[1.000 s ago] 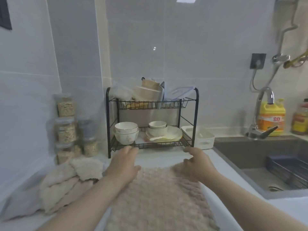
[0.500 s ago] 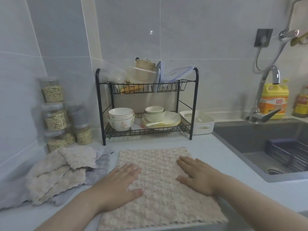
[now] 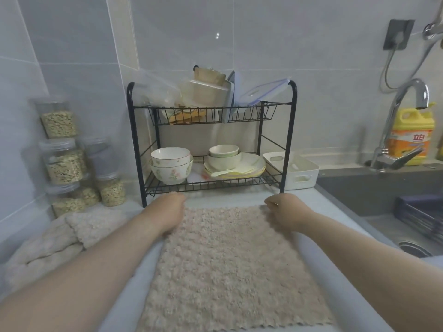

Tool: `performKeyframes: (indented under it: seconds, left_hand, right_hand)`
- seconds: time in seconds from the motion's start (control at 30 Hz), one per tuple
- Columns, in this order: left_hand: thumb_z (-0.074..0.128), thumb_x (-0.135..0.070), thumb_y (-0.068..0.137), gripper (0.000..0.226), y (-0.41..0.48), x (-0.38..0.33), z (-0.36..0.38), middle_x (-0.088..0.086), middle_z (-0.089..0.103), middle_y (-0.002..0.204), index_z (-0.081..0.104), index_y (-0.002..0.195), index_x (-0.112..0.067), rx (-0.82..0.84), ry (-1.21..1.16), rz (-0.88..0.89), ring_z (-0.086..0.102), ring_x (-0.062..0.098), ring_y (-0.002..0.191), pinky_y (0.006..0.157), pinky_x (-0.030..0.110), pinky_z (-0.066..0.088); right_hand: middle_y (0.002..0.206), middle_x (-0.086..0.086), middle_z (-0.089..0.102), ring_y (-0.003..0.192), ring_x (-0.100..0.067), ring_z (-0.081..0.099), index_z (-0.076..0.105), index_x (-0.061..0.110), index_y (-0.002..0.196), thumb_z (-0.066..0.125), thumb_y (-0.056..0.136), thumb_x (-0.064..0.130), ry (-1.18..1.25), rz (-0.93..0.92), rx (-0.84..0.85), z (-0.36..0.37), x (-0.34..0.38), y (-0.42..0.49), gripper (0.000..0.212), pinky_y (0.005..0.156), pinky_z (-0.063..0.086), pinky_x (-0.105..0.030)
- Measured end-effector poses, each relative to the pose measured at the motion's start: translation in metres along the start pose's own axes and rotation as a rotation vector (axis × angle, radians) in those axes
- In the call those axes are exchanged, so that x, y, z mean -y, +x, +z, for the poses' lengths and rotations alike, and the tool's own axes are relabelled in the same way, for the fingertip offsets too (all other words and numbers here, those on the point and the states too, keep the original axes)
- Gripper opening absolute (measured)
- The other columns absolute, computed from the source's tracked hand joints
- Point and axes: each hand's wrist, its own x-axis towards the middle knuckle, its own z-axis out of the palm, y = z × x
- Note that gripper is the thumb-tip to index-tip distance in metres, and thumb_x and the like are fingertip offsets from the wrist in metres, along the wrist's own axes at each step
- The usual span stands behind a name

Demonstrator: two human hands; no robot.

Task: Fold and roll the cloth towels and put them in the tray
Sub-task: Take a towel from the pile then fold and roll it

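A beige cloth towel (image 3: 230, 264) lies spread flat on the white counter in front of me. My left hand (image 3: 167, 212) grips its far left corner with curled fingers. At the far right corner my right hand (image 3: 285, 212) pinches the edge. A pile of more beige towels (image 3: 60, 238) lies at the left, on a grey cloth. The white tray (image 3: 297, 173) with cut-out handles stands behind the towel to the right, beside the rack.
A black two-tier dish rack (image 3: 211, 144) with bowls and plates stands right behind the towel. Stacked clear jars (image 3: 64, 159) fill the left corner. The sink (image 3: 395, 202), faucet (image 3: 402, 121) and a yellow detergent bottle (image 3: 412, 135) are at the right.
Both hands lay flat on the middle of the towel half a second ago; they have slid forward to its far corners and curled round the edge.
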Motion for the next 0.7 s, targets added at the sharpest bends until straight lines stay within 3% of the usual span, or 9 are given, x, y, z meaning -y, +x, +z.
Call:
performKeyframes:
  seconds: [0.07,0.2,0.3,0.47,0.57,0.7]
  left_hand:
    - [0.040,-0.003,0.089,0.022,0.010,0.000,0.003,0.003,0.058,0.090,0.051,0.079,-0.018,0.106,0.214,0.010,0.049,0.020,0.076,0.063,0.030,0.038]
    - [0.046,0.001,0.080,0.025,0.021,0.005,0.007,-0.001,0.046,0.069,0.041,0.064,-0.017,0.121,0.275,0.004,0.046,0.018,0.067,0.050,0.028,0.029]
    - [0.052,0.001,0.074,0.019,0.021,0.005,-0.001,-0.001,0.050,0.073,0.049,0.066,-0.016,0.031,0.115,-0.018,0.047,0.016,0.067,0.049,0.028,0.030]
    - [0.056,-0.005,0.078,0.021,0.000,0.010,-0.023,-0.005,0.058,0.081,0.057,0.074,-0.025,-0.173,-0.039,-0.006,0.055,0.019,0.079,0.058,0.030,0.041]
    - [0.053,-0.002,0.076,0.024,-0.031,0.005,-0.034,-0.005,0.060,0.076,0.055,0.070,-0.025,-0.178,-0.145,0.006,0.056,0.018,0.075,0.061,0.032,0.046]
    - [0.055,-0.001,0.073,0.020,-0.080,-0.006,-0.041,-0.004,0.060,0.074,0.057,0.071,-0.020,-0.168,-0.235,0.012,0.057,0.019,0.074,0.063,0.031,0.045]
  right_hand:
    - [0.122,-0.014,0.059,0.112,-0.031,0.055,0.058,0.003,0.116,0.037,0.099,0.017,-0.183,-0.009,0.081,0.007,0.000,0.017,0.030,0.089,0.045,-0.034]
    - [0.109,-0.009,0.059,0.097,-0.028,0.058,0.062,0.011,0.105,0.043,0.098,0.022,-0.328,-0.058,0.134,0.010,0.001,0.032,0.024,0.077,0.046,-0.032]
    - [0.096,-0.004,0.054,0.087,-0.027,0.057,0.063,0.015,0.092,0.049,0.094,0.020,-0.271,-0.093,0.013,-0.003,0.002,0.030,0.016,0.070,0.047,-0.032]
    - [0.093,-0.002,0.062,0.081,-0.023,0.055,0.062,0.017,0.100,0.049,0.095,0.019,-0.036,-0.073,-0.176,-0.044,0.013,-0.011,0.015,0.069,0.049,-0.031]
    - [0.099,-0.001,0.067,0.088,-0.024,0.060,0.065,0.016,0.105,0.055,0.092,0.018,0.030,-0.062,-0.209,-0.056,0.014,-0.053,0.016,0.077,0.051,-0.033]
    - [0.100,0.004,0.062,0.094,-0.018,0.056,0.068,0.016,0.103,0.056,0.089,0.010,0.121,-0.038,-0.256,-0.056,0.013,-0.112,0.020,0.078,0.041,-0.025]
